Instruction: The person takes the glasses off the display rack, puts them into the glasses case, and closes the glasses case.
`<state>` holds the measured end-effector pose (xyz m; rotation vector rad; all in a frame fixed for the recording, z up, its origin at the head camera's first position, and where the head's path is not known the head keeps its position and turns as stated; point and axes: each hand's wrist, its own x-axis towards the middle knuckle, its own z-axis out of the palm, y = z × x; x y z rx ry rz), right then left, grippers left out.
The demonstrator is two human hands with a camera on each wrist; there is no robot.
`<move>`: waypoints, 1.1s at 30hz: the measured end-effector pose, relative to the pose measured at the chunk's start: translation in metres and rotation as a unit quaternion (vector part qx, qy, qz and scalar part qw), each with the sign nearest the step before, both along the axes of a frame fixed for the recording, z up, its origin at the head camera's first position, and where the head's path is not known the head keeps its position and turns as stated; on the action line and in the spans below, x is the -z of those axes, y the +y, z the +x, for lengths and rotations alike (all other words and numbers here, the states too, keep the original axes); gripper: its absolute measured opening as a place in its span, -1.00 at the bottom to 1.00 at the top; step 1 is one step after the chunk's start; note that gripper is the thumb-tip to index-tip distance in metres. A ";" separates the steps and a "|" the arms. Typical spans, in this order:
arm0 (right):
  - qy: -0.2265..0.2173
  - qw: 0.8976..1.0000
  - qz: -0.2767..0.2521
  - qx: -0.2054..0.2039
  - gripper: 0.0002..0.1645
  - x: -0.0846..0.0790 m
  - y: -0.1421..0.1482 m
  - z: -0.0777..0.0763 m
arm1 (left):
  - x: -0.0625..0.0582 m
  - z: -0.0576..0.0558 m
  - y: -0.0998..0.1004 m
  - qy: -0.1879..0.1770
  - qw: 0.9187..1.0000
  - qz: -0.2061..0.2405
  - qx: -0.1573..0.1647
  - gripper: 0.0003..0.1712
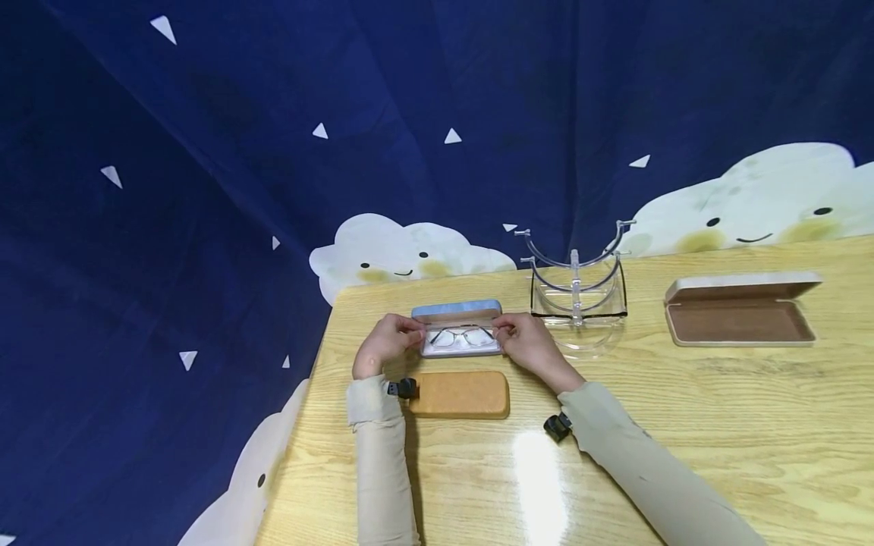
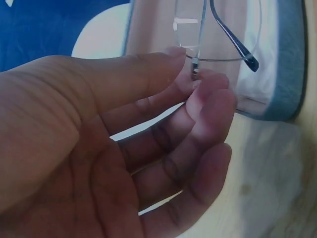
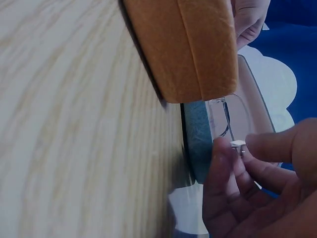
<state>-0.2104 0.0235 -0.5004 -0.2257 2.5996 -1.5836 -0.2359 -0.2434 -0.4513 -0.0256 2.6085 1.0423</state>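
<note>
A pair of thin metal-framed eyeglasses [image 1: 463, 335] sits at the open blue glasses case [image 1: 454, 309], whose lid stands up at the back. My left hand [image 1: 388, 343] pinches the left end of the frame near the hinge. At the opposite end, my right hand [image 1: 531, 341] holds the other hinge corner between thumb and fingers. In the left wrist view one dark temple tip [image 2: 251, 63] shows folded behind the lens. Whether the frame rests on the case's pale lining or hovers just over it, I cannot tell.
A closed orange-brown glasses case [image 1: 460, 394] lies just in front of the blue one. To the right stands a clear acrylic rack [image 1: 576, 288] bearing dark-framed glasses [image 1: 625, 292]. Farther right, a white case [image 1: 740, 322] with brown lining lies open. A dark blue curtain [image 1: 410, 114] hangs behind.
</note>
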 end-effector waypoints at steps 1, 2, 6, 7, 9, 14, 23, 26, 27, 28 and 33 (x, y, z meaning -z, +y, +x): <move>-0.002 1.000 0.006 -0.005 -0.63 0.001 0.000 0.000 | 0.001 0.000 0.000 -0.002 1.000 -0.001 -0.002 -0.75; -0.003 1.000 0.011 -0.012 -0.63 0.001 0.000 -0.001 | 0.002 -0.001 0.000 -0.004 1.000 -0.003 -0.002 -0.75; -0.012 0.999 0.010 -0.028 -0.59 0.003 0.000 -0.002 | 0.005 -0.003 0.000 -0.005 1.000 -0.004 0.001 -0.74; -0.013 0.999 0.007 -0.028 -0.59 0.003 0.000 -0.002 | 0.005 -0.003 0.000 -0.005 1.000 -0.001 0.002 -0.74; -0.014 1.000 -0.005 -0.026 -0.59 0.004 -0.001 -0.002 | 0.004 -0.002 0.001 -0.005 1.000 0.005 0.000 -0.75; -0.030 0.998 -0.052 -0.005 -0.62 0.005 -0.002 0.000 | 0.002 -0.002 0.001 -0.003 1.000 0.019 -0.001 -0.77; -0.038 0.998 -0.055 -0.010 -0.64 0.007 0.000 -0.002 | 0.006 -0.004 0.000 -0.012 1.000 0.014 -0.007 -0.78; -0.056 0.996 -0.066 -0.026 -0.57 0.007 0.000 -0.003 | 0.008 -0.006 0.000 -0.015 1.000 0.012 -0.014 -0.77; -0.064 0.995 -0.071 -0.031 -0.55 0.007 0.001 -0.003 | 0.009 -0.006 0.000 -0.015 1.000 0.009 -0.015 -0.77; -0.072 0.994 -0.078 -0.036 -0.53 0.007 0.001 -0.003 | 0.009 -0.006 0.001 -0.016 1.000 0.006 -0.017 -0.76; -0.079 0.993 -0.084 -0.039 -0.54 0.009 0.002 -0.003 | 0.010 -0.005 0.002 -0.012 1.000 -0.007 -0.021 -0.72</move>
